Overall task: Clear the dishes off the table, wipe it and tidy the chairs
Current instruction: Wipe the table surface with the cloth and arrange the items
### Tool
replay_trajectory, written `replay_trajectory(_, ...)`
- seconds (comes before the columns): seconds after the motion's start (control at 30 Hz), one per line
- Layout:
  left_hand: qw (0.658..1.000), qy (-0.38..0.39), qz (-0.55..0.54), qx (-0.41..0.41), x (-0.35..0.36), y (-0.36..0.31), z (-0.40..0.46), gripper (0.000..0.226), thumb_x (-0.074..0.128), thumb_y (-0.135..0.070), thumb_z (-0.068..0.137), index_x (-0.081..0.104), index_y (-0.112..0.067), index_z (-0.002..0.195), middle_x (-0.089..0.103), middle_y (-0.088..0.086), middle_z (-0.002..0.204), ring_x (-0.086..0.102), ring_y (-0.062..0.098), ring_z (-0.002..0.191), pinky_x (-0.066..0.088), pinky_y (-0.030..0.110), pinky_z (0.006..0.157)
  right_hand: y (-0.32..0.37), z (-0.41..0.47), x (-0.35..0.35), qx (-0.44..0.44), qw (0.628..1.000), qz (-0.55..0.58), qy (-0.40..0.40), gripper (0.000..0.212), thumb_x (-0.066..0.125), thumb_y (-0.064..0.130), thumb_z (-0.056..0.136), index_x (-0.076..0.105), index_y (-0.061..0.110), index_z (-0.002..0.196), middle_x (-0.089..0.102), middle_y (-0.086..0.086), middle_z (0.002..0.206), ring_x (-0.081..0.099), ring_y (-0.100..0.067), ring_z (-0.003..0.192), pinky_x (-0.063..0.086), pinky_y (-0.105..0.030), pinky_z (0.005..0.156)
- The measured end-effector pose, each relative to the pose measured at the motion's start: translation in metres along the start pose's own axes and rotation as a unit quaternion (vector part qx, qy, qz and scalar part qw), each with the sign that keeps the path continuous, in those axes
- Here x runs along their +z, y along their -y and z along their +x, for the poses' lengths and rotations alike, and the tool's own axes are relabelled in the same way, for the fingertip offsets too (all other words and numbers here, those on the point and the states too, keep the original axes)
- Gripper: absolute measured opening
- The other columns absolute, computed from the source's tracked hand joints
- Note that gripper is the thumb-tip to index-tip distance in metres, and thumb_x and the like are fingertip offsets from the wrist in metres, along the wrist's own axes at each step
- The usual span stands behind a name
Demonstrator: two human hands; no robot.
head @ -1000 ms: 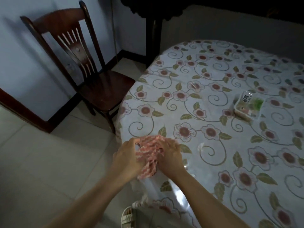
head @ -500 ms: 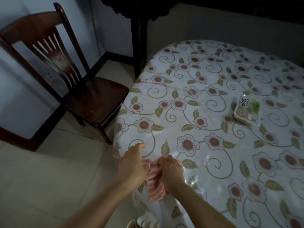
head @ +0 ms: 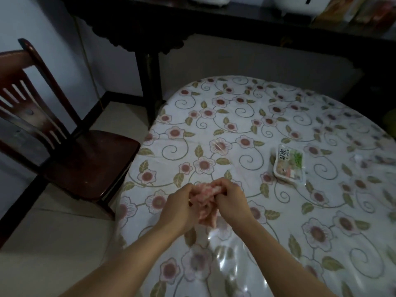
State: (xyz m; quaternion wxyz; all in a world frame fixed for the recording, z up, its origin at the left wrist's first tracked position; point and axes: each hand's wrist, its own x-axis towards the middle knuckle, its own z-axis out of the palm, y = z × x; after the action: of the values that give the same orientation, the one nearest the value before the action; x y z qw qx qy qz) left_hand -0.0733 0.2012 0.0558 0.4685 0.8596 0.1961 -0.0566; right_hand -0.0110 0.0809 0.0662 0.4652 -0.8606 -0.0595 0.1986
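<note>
Cloth (head: 205, 199) is hanging bunched between your hands, just above the near edge of the table (head: 246, 116). You are pinching it with left hand (head: 179, 211) and right hand (head: 230, 202) alike, fingers curled shut. Unwiped surface is lying ahead and rightward; the package (head: 289, 165) is sitting nearer your right hand.

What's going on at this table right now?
A person is bunching a pink striped cloth between the left hand and right hand, over the near edge of the flowered table. A small sealed packet lies further right. A wooden chair stands beside the table.
</note>
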Motion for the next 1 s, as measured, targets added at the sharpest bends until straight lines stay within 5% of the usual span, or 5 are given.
replay_trajectory(0.2,0.999,-0.046,-0.006,0.013,0.021,-0.037,0.076,0.017,0.058,-0.019,0.090,0.052,-0.025,0.076,0.057,-0.012,0.069,0.057,0.007,0.065,0.046,0.010,0.058,-0.009,0.064,-0.016,0.025,0.992,0.117,0.028,0.018,0.048,0.009,0.092,0.064,0.014,0.098,0.069,-0.007,0.087,0.066,-0.018,0.075,0.056,-0.035,0.067)
replay_trajectory(0.33,0.999,-0.013,-0.024,-0.038,0.032,-0.028,0.123,0.028,0.068,-0.017,0.075,0.061,-0.034,0.096,0.067,-0.014,0.091,0.065,0.010,0.086,0.057,0.039,0.077,-0.033,0.118,-0.016,0.020,0.998,0.023,-0.054,0.034,0.043,-0.005,0.083,0.066,0.016,0.098,0.069,-0.006,0.090,0.065,-0.023,0.084,0.054,-0.034,0.074)
replay_trajectory(0.67,0.971,-0.001,0.237,0.028,0.031,0.008,0.241,0.080,0.064,-0.014,0.080,0.024,-0.021,0.149,0.019,0.000,0.157,0.016,0.021,0.144,0.016,0.038,0.117,-0.034,0.259,-0.019,-0.109,0.977,-0.041,-0.181,0.046,0.039,-0.010,0.079,0.063,0.016,0.107,0.060,0.003,0.090,0.056,-0.009,0.081,0.039,-0.008,0.067)
replay_trajectory(0.83,0.954,0.007,0.301,-0.004,0.043,0.033,0.282,0.070,0.045,-0.015,0.093,0.008,-0.023,0.152,-0.001,-0.006,0.160,-0.004,0.020,0.147,0.004,0.048,0.117,-0.054,0.336,0.008,-0.223,0.949,-0.218,-0.042,0.042,0.031,0.033,0.081,0.057,0.011,0.105,0.061,-0.006,0.105,0.054,-0.022,0.098,0.044,-0.039,0.089)
replay_trajectory(1.0,0.942,0.009,0.336,-0.002,0.049,0.053,0.289,0.070,0.042,-0.021,0.095,0.002,-0.026,0.152,-0.011,-0.010,0.160,-0.011,0.018,0.147,0.007,0.047,0.117,-0.078,0.355,0.019,-0.231,0.896,-0.376,0.041,0.066,0.020,0.045,0.088,0.032,0.018,0.147,0.024,-0.004,0.156,0.011,-0.026,0.145,0.005,-0.044,0.118)
